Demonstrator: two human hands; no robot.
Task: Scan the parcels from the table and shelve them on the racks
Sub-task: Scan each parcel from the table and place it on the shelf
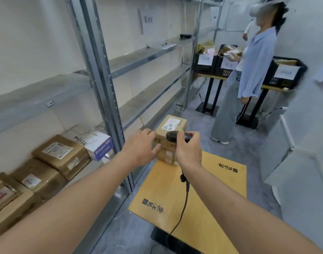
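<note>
Head view, item one: top parcel point(170, 128), a small brown carton with a white handwritten label on its upper face, stacked on a lower parcel point(167, 155) at the far edge of the yellow table point(202, 191). Left hand point(141, 148), fingers spread and nearly straight, touches the top parcel's near left side and holds nothing. Right hand point(189, 150), fingers curled round the black corded scanner point(177, 136), holds its head just in front of the carton. Advice for the step: steady the carton with the left palm, tilt the scanner down at the white label, and confirm the read before lifting. Adjacent: metal rack point(105, 92) to the left, its bottom shelf holding shelved cartons point(61, 156); upper shelves show free space. Background: a second person point(248, 70) stands by black crates point(205, 64).
</note>
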